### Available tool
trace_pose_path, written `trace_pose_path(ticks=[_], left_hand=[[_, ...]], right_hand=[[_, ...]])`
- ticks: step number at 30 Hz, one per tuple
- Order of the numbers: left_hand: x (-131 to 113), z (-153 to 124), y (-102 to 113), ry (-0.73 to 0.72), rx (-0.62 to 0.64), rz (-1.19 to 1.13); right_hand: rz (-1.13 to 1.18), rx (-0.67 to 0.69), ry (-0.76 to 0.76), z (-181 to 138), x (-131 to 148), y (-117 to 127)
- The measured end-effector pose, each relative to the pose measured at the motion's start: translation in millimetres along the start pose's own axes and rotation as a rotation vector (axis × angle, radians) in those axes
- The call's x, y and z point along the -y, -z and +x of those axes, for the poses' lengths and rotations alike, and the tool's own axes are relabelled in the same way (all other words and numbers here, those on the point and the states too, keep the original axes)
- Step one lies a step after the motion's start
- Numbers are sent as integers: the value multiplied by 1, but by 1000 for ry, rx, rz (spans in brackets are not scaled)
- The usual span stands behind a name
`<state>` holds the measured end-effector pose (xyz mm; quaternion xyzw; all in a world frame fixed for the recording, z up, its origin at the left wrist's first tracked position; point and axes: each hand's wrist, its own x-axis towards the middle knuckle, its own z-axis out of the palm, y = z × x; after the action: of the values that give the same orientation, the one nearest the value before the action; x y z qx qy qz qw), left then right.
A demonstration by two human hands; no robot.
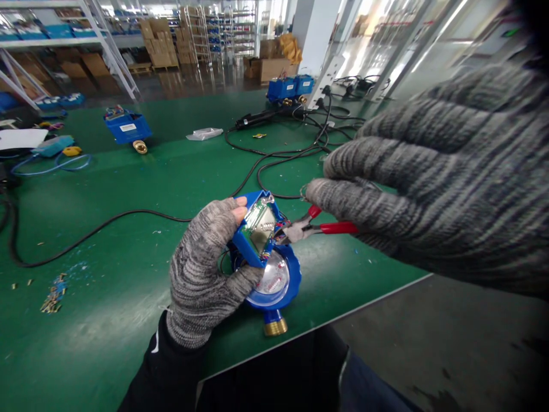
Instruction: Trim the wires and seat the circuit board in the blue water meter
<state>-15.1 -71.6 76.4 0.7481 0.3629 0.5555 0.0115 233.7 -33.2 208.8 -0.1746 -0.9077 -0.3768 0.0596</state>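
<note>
Head view: the left hand (pixel 206 269), in a grey fingerless glove, is closed around the body of a blue water meter (pixel 270 274) and holds it just above the green bench mat (pixel 128 257), near the front edge. The lid box on top of the meter is open and shows a circuit board (pixel 259 226). A brass fitting (pixel 275 327) points down from the meter.

To the right of the meter, the right hand (pixel 429 189), in a full grey knit glove and very near the camera, grasps red-handled pliers (pixel 317 228). The 2 handles go under its fingers, so the grip itself is partly hidden. The nose of the pliers is at the thin coloured wires (pixel 279 232) on the right side of the open box.

In my judgement there are 3 risks:
1. The nose is very close to the board, so a slip could scratch it or take the wrong wire.
2. The meter is held in the air by 1 hand only, so a pull from the pliers could turn it or tear a wire from its joint.
3. The thick glove hides part of the work and makes the touch less fine.

Behind and left of the meter a black cable (pixel 107 223) crosses the mat, and far behind it stands another blue meter (pixel 127 127).
</note>
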Motion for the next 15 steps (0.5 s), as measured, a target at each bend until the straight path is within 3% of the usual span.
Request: trace_pose_path(ticks=[10, 15], left_hand=[[-3, 1, 0, -39, 10, 49], [-2, 1, 2, -99, 19, 80]], right_hand=[[70, -81, 119, -5, -6, 2], [63, -125, 114, 10, -7, 3]])
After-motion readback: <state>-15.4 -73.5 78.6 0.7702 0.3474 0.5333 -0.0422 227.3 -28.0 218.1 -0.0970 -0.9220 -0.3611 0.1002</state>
